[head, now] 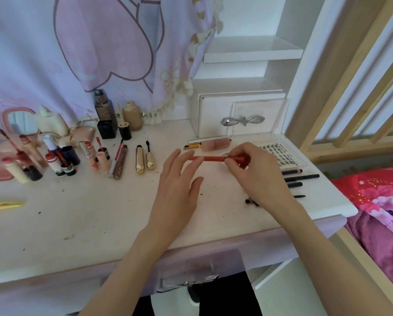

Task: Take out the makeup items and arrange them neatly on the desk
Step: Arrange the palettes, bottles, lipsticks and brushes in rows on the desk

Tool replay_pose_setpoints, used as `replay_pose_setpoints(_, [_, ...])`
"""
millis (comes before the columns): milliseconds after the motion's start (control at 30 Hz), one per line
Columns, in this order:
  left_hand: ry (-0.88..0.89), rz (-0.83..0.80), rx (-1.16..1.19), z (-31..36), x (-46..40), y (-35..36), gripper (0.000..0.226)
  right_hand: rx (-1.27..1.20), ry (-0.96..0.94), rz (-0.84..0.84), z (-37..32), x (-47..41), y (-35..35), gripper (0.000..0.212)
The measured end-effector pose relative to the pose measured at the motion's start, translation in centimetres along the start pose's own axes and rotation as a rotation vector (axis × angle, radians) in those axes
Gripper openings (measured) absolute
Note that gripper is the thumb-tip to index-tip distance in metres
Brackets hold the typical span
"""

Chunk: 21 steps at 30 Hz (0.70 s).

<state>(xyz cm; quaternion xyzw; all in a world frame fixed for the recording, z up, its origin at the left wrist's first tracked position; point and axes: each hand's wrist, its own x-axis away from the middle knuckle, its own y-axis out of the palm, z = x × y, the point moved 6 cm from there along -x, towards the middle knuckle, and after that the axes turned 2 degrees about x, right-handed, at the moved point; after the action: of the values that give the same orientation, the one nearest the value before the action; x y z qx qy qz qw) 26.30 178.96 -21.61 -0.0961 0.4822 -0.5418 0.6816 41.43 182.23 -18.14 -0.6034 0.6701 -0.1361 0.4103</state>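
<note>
A slim red pencil (211, 158) is held level above the white desk (88, 213). My right hand (252, 172) pinches its right end. My left hand (179, 183) has its fingers spread, with the fingertips touching the pencil's left end. Several lipsticks and glosses (61, 158) stand and lie at the left. A dark gloss tube (119, 163) and two gold tubes (144, 160) lie in a row left of my hands. A pink tube (215, 143) lies behind the pencil. Dark pencils (301, 177) lie to the right, partly hidden by my right wrist.
A white drawer box with a bow handle (238, 117) stands at the back right, a lash tray (282, 153) in front of it. Bottles (106, 115) and a small pink mirror (21, 122) line the back left. A yellow item (4, 205) lies at the left edge. A bed (382, 213) adjoins the desk's right side.
</note>
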Motion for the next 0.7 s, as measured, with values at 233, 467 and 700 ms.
replay_pose_setpoints(233, [-0.115, 0.096, 0.243, 2.1, -1.2, -1.4, 0.016, -0.686, 0.071, -0.121, -1.4, 1.4, -1.6, 0.009])
replay_pose_setpoints(467, [-0.542, 0.040, 0.868, -0.3, -0.9, -1.8, 0.016, -0.418, 0.025, -0.267, -0.4, 2.2, 1.3, 0.010])
replay_pose_setpoints(700, [-0.536, 0.022, 0.858, -0.8, -0.3, -2.5, 0.021, -0.275, -0.066, -0.344, -0.4, 2.5, 1.7, 0.013])
